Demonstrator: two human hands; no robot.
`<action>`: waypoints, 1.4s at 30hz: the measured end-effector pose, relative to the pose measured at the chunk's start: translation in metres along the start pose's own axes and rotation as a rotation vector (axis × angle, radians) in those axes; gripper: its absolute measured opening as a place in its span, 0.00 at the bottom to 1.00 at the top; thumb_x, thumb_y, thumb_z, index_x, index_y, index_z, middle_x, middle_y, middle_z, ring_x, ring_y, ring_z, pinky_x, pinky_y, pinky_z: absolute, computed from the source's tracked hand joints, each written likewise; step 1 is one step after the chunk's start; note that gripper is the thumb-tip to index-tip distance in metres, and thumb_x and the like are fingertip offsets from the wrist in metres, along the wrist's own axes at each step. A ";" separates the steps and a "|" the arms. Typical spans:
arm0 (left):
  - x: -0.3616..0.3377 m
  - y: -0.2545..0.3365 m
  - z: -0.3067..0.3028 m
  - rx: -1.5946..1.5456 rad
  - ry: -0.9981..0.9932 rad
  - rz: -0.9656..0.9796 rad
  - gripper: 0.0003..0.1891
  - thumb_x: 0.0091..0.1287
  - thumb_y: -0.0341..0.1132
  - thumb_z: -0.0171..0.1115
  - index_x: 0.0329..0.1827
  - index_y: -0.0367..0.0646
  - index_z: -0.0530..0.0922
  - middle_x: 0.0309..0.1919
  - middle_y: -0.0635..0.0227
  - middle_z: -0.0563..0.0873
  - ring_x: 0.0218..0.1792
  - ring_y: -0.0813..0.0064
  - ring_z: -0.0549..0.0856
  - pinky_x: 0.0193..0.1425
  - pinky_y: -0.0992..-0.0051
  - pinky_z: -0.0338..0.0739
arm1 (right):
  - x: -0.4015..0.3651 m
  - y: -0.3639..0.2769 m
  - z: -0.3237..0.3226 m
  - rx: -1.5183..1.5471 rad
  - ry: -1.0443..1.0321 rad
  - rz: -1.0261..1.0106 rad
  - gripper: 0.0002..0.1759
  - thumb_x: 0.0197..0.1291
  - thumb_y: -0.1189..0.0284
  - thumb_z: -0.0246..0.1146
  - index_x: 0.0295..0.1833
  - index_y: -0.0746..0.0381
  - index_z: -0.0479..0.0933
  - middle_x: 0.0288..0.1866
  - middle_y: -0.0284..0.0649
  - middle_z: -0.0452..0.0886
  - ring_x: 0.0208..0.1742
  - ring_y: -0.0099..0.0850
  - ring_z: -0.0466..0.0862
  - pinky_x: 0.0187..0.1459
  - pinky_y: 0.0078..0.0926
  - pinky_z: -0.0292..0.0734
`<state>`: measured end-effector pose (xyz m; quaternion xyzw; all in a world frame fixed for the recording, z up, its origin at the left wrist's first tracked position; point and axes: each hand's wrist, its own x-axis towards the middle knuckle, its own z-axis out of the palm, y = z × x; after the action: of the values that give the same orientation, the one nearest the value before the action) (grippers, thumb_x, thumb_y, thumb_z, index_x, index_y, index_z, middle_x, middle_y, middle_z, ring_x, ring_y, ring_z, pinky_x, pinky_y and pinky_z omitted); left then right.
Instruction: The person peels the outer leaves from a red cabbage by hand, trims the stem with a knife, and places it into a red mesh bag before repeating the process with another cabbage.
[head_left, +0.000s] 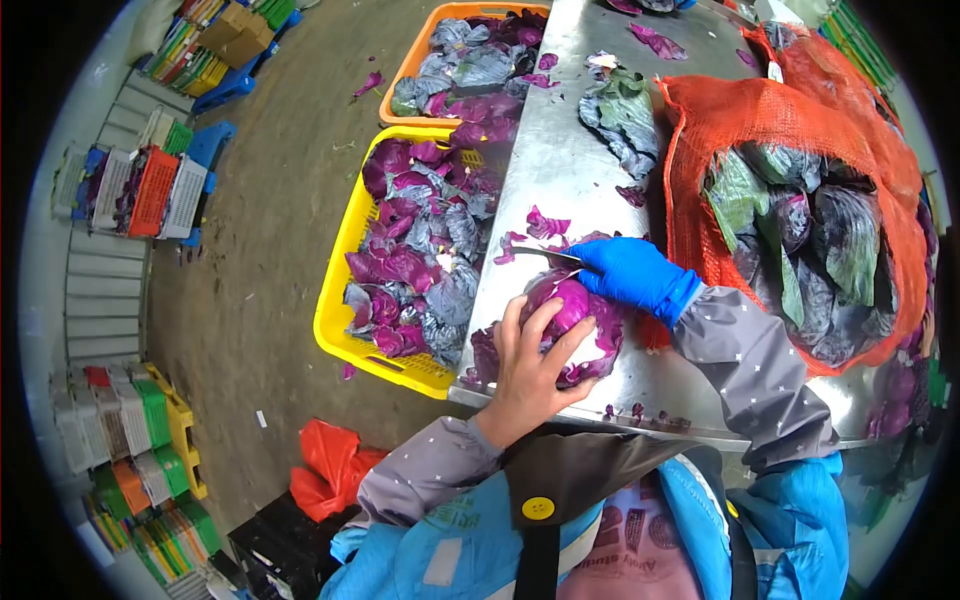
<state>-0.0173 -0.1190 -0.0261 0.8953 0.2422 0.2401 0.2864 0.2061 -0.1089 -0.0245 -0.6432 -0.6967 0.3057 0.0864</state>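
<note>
A red cabbage (pixel 568 297) with a pale cut patch rests on the metal table near its front edge. My bare left hand (pixel 530 370) grips it from the near left side, fingers curved over its top. In a blue glove, my right hand (pixel 632 274) is closed around a knife (pixel 546 255), whose blade points left along the cabbage's far side. The knife handle is mostly hidden in the glove. Loose purple leaves (pixel 546 224) lie on the table just beyond the blade.
Left of the metal table (pixel 545 150) stand a yellow crate (pixel 335 300) and an orange crate (pixel 400 75), both full of cabbage leaves. A red mesh sack (pixel 690 190) of cabbages lies open on the right. Stacked crates (pixel 150 190) line the far left.
</note>
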 end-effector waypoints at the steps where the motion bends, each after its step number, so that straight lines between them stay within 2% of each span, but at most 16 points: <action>1: 0.001 -0.001 0.001 0.002 0.002 0.002 0.38 0.40 0.39 0.78 0.61 0.53 0.76 0.63 0.56 0.64 0.66 0.43 0.57 0.69 0.48 0.58 | 0.006 0.003 0.002 -0.005 -0.012 0.048 0.21 0.61 0.60 0.59 0.60 0.51 0.77 0.50 0.48 0.82 0.49 0.46 0.82 0.51 0.42 0.77; 3: 0.003 -0.003 0.003 -0.009 0.016 0.013 0.39 0.43 0.43 0.76 0.64 0.56 0.74 0.64 0.58 0.63 0.64 0.43 0.59 0.61 0.45 0.59 | 0.011 0.009 0.004 0.023 0.000 0.035 0.19 0.62 0.60 0.58 0.57 0.51 0.78 0.49 0.48 0.82 0.48 0.46 0.83 0.50 0.42 0.77; 8: 0.013 0.001 -0.002 0.066 -0.133 0.103 0.38 0.43 0.42 0.77 0.63 0.57 0.75 0.64 0.60 0.65 0.65 0.42 0.59 0.61 0.46 0.59 | 0.016 0.024 0.027 0.046 0.085 0.098 0.16 0.63 0.58 0.56 0.51 0.52 0.81 0.45 0.48 0.83 0.46 0.46 0.83 0.47 0.44 0.77; 16: 0.021 -0.060 -0.048 0.013 -0.171 0.190 0.44 0.40 0.42 0.80 0.65 0.49 0.72 0.64 0.56 0.68 0.67 0.51 0.64 0.72 0.53 0.60 | 0.005 0.018 0.031 0.149 0.363 0.285 0.16 0.64 0.60 0.55 0.49 0.58 0.77 0.38 0.51 0.83 0.40 0.51 0.82 0.41 0.46 0.76; 20: 0.020 -0.088 -0.058 -0.166 -0.010 -0.272 0.47 0.51 0.44 0.76 0.72 0.42 0.60 0.65 0.56 0.68 0.63 0.59 0.73 0.63 0.64 0.72 | 0.006 0.014 0.027 0.431 0.680 0.238 0.15 0.64 0.62 0.57 0.51 0.59 0.75 0.37 0.51 0.82 0.38 0.50 0.82 0.38 0.44 0.75; 22: 0.026 -0.072 -0.055 -1.009 -0.036 -0.686 0.43 0.59 0.47 0.71 0.73 0.43 0.56 0.67 0.58 0.66 0.63 0.64 0.73 0.60 0.67 0.74 | -0.001 -0.008 0.028 0.328 0.778 0.304 0.14 0.67 0.62 0.59 0.48 0.62 0.78 0.26 0.43 0.79 0.26 0.28 0.79 0.32 0.28 0.73; 24: 0.037 -0.078 -0.047 -0.923 -0.003 -0.693 0.42 0.61 0.47 0.68 0.74 0.43 0.56 0.67 0.58 0.65 0.64 0.64 0.71 0.61 0.66 0.72 | -0.009 -0.026 0.038 0.578 0.778 0.173 0.16 0.69 0.61 0.58 0.50 0.62 0.77 0.26 0.42 0.78 0.23 0.27 0.76 0.29 0.29 0.72; 25: 0.041 -0.082 -0.039 -0.838 0.024 -0.698 0.41 0.63 0.47 0.66 0.74 0.42 0.56 0.68 0.57 0.64 0.65 0.64 0.70 0.63 0.65 0.71 | -0.014 -0.028 0.046 0.510 0.758 0.157 0.15 0.67 0.64 0.57 0.53 0.60 0.75 0.32 0.47 0.79 0.30 0.38 0.79 0.34 0.35 0.74; 26: 0.042 -0.082 -0.020 -0.434 0.096 -0.589 0.44 0.57 0.47 0.70 0.73 0.41 0.57 0.66 0.53 0.65 0.66 0.61 0.68 0.67 0.62 0.66 | -0.019 -0.027 0.056 0.442 0.736 0.142 0.15 0.65 0.66 0.57 0.55 0.59 0.73 0.38 0.51 0.81 0.37 0.49 0.83 0.39 0.40 0.76; 28: 0.046 -0.058 -0.022 -0.335 0.125 -0.525 0.48 0.49 0.47 0.75 0.71 0.39 0.59 0.62 0.51 0.67 0.66 0.56 0.67 0.69 0.61 0.62 | -0.028 -0.004 0.079 0.380 0.718 0.133 0.16 0.67 0.69 0.55 0.58 0.59 0.72 0.35 0.48 0.81 0.33 0.41 0.84 0.35 0.34 0.77; 30: 0.046 -0.047 -0.013 -0.278 0.203 -0.464 0.50 0.43 0.44 0.78 0.69 0.39 0.60 0.59 0.51 0.67 0.63 0.53 0.69 0.68 0.60 0.63 | -0.040 0.009 0.076 0.844 0.529 0.450 0.15 0.68 0.71 0.54 0.58 0.61 0.72 0.31 0.40 0.81 0.30 0.28 0.82 0.29 0.26 0.75; 32: 0.041 -0.047 -0.013 -0.221 0.177 -0.339 0.50 0.42 0.42 0.78 0.69 0.38 0.60 0.60 0.50 0.67 0.64 0.52 0.68 0.69 0.59 0.63 | -0.049 0.061 0.075 1.118 0.649 0.395 0.14 0.69 0.73 0.54 0.57 0.66 0.71 0.31 0.35 0.80 0.31 0.19 0.78 0.27 0.20 0.73; 34: 0.035 -0.041 -0.013 -0.224 0.161 -0.322 0.50 0.41 0.41 0.78 0.69 0.37 0.60 0.60 0.48 0.65 0.65 0.50 0.66 0.70 0.58 0.62 | -0.053 0.061 0.049 1.002 0.603 0.375 0.17 0.67 0.74 0.57 0.61 0.62 0.70 0.35 0.40 0.82 0.29 0.22 0.80 0.27 0.20 0.74; 35: 0.033 -0.036 -0.011 -0.190 0.175 -0.274 0.50 0.41 0.41 0.78 0.69 0.37 0.60 0.61 0.48 0.65 0.65 0.50 0.66 0.70 0.58 0.61 | -0.059 0.042 0.038 0.509 0.620 0.450 0.27 0.62 0.64 0.64 0.63 0.66 0.68 0.41 0.45 0.82 0.34 0.35 0.83 0.37 0.30 0.78; 36: 0.034 -0.032 -0.008 -0.158 0.194 -0.218 0.51 0.41 0.41 0.78 0.69 0.38 0.60 0.61 0.48 0.65 0.65 0.49 0.65 0.70 0.57 0.61 | -0.057 0.035 0.037 0.434 0.664 0.235 0.33 0.57 0.61 0.68 0.64 0.64 0.69 0.46 0.47 0.81 0.41 0.39 0.84 0.44 0.34 0.78; 42: 0.034 -0.013 0.003 -0.003 0.173 -0.110 0.52 0.39 0.41 0.80 0.69 0.38 0.61 0.62 0.48 0.65 0.65 0.48 0.65 0.70 0.55 0.60 | -0.060 -0.040 -0.001 0.291 0.448 0.279 0.32 0.55 0.54 0.66 0.62 0.60 0.73 0.46 0.47 0.80 0.45 0.42 0.82 0.48 0.35 0.77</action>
<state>0.0068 -0.0918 -0.0263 0.8562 0.3143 0.3009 0.2785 0.1824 -0.1645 0.0141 -0.7651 -0.5140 0.2617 0.2863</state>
